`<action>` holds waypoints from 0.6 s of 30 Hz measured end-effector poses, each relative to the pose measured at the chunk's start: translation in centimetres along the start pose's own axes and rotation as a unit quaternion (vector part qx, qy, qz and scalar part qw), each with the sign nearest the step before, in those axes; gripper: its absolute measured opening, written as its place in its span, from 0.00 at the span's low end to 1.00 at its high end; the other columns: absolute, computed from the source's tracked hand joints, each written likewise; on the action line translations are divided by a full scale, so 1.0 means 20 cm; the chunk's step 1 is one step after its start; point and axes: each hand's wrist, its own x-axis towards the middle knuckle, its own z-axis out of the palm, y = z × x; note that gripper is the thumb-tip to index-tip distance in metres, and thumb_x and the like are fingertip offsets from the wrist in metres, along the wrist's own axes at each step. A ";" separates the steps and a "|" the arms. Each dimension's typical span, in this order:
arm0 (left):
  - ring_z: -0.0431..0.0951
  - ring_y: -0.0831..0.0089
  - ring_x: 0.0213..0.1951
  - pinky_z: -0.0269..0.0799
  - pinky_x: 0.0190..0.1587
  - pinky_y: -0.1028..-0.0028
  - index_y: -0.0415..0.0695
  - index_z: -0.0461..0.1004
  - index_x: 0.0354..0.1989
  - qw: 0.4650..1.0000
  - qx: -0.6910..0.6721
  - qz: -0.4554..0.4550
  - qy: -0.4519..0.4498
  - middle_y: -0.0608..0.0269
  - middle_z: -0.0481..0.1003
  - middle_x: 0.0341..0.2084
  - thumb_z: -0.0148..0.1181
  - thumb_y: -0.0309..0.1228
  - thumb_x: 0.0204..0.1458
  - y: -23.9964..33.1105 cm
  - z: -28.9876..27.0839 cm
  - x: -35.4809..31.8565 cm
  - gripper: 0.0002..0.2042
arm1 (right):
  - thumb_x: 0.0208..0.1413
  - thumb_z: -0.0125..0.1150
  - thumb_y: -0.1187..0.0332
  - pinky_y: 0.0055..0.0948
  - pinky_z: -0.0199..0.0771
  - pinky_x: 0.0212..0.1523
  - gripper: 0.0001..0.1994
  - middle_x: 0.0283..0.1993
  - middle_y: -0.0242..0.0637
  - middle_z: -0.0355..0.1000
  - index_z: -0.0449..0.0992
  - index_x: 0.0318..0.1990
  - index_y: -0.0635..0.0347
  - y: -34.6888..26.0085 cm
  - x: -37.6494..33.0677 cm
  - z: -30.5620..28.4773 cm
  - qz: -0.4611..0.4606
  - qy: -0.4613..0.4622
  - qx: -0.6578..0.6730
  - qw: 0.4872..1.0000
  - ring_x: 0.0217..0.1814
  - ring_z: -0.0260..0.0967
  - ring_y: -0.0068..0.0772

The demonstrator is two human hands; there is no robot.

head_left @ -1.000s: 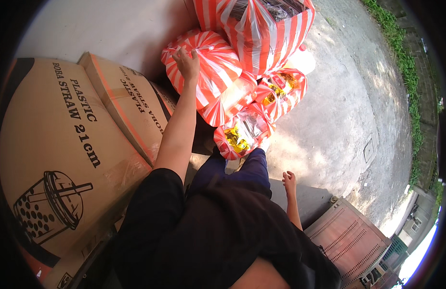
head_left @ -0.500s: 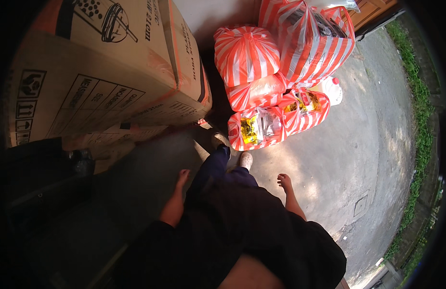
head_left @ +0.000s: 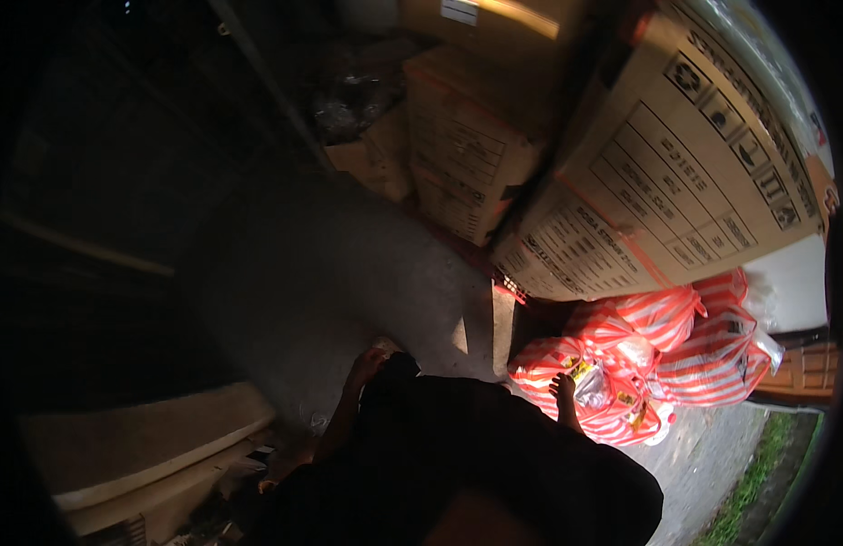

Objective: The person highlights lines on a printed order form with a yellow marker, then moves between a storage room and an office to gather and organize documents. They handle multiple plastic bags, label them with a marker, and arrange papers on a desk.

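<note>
My left hand (head_left: 369,366) hangs low in the shade beside my dark clothing. Its fingers are too dim to make out, and nothing shows in it. My right hand (head_left: 562,389) is held out at my right side, empty, with its fingers a little apart. Beyond it sit several red-and-white striped plastic bags (head_left: 713,364), heaped together on the ground. The nearest striped bag (head_left: 542,355) lies just past my right hand in the picture, and I cannot tell that they touch. Yellow and clear packets (head_left: 592,387) show through a bag's opening.
A large cardboard carton (head_left: 658,191) stands at the right behind the bags. More cartons (head_left: 462,136) are stacked at the back, near crumpled clear plastic (head_left: 349,114). Dark floor (head_left: 349,264) stretches ahead. Pale boards (head_left: 157,437) lie at the left. Grass (head_left: 758,473) edges the pavement.
My view has swung left into the shaded interior. Bags and large carton have shifted to the right of the picture; the stacked cartons behind have come into sight. Both hands remain low.
</note>
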 end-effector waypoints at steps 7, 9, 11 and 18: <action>0.81 0.72 0.34 0.77 0.38 0.72 0.43 0.74 0.55 0.967 -0.221 -0.022 0.128 0.60 0.78 0.40 0.62 0.36 0.60 -0.42 -1.06 -0.15 0.17 | 0.61 0.58 0.61 0.33 0.77 0.36 0.14 0.40 0.37 0.78 0.76 0.50 0.57 -0.14 -0.34 2.14 -0.412 -0.486 -0.348 0.688 0.38 0.77 0.30; 0.81 0.72 0.31 0.76 0.34 0.73 0.42 0.74 0.55 0.949 -0.273 -0.058 0.144 0.62 0.79 0.38 0.61 0.36 0.59 -0.37 -1.34 -0.09 0.18 | 0.61 0.58 0.60 0.32 0.76 0.38 0.15 0.41 0.36 0.78 0.77 0.50 0.56 -0.26 -0.48 2.63 -0.379 -0.492 -0.358 0.698 0.39 0.77 0.29; 0.81 0.72 0.29 0.76 0.31 0.74 0.42 0.74 0.55 0.922 -0.333 -0.044 0.191 0.61 0.79 0.37 0.61 0.35 0.59 -0.35 -1.59 -0.02 0.17 | 0.61 0.58 0.58 0.32 0.76 0.38 0.16 0.42 0.35 0.79 0.77 0.51 0.57 -0.38 -0.59 3.01 -0.185 -0.439 -0.371 0.797 0.39 0.77 0.29; 0.80 0.69 0.27 0.76 0.27 0.73 0.43 0.76 0.51 0.866 -0.389 -0.128 0.288 0.58 0.79 0.34 0.58 0.35 0.60 -0.38 -2.42 0.45 0.14 | 0.62 0.58 0.55 0.37 0.77 0.35 0.18 0.42 0.37 0.78 0.76 0.52 0.56 -0.60 -0.10 3.74 -0.050 -0.362 -0.514 0.776 0.38 0.77 0.33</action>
